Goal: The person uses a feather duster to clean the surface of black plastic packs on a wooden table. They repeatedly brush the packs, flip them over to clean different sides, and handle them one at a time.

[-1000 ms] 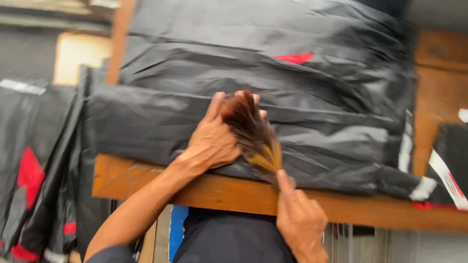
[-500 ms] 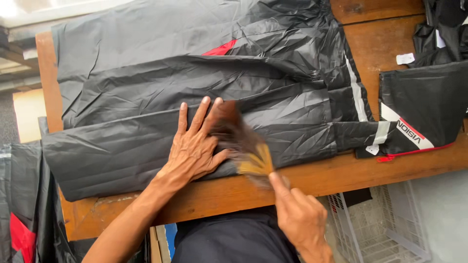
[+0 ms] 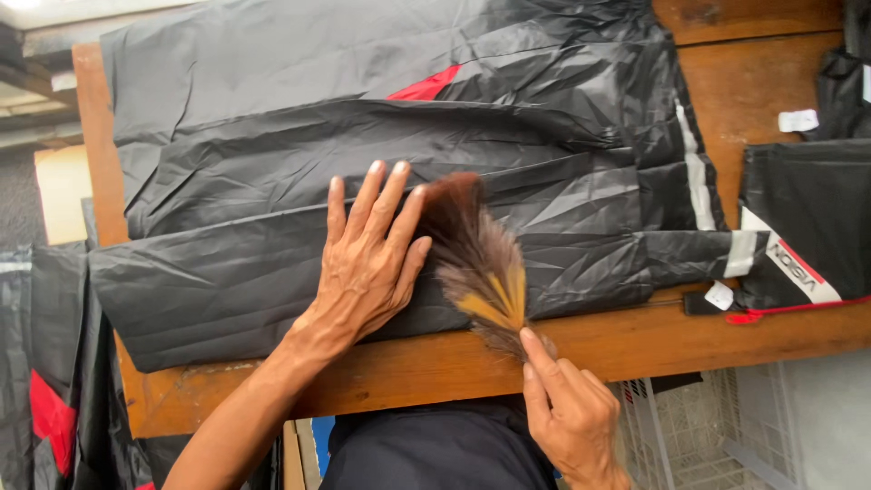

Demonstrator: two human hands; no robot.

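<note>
Across the wooden table (image 3: 635,349), a black waterproof garment (image 3: 381,181) is lying folded in long crumpled layers, covering most of the board from its far edge down to near the front edge, with a red panel (image 3: 425,86) peeking out between folds and a white stripe (image 3: 694,177) running along its right part. My left hand (image 3: 367,263) is pressing flat on the lower fold near the front edge, fingers spread apart and touching the fabric. My right hand (image 3: 567,413) is gripping the handle end of a brown feather duster (image 3: 476,259), fingers closed around it below the front edge, while the feathers are fanning over the garment just beside my left hand. Judging by this, the dusting is looking partway through: the folded piece is lying fairly smooth, yet wrinkles are remaining across it. Toward the right edge, another black garment (image 3: 803,227) with white and red trim is resting, a small white tag (image 3: 719,295) is hanging just beside it, and a white label (image 3: 798,120) is sitting on bare wood near the far right corner.
</note>
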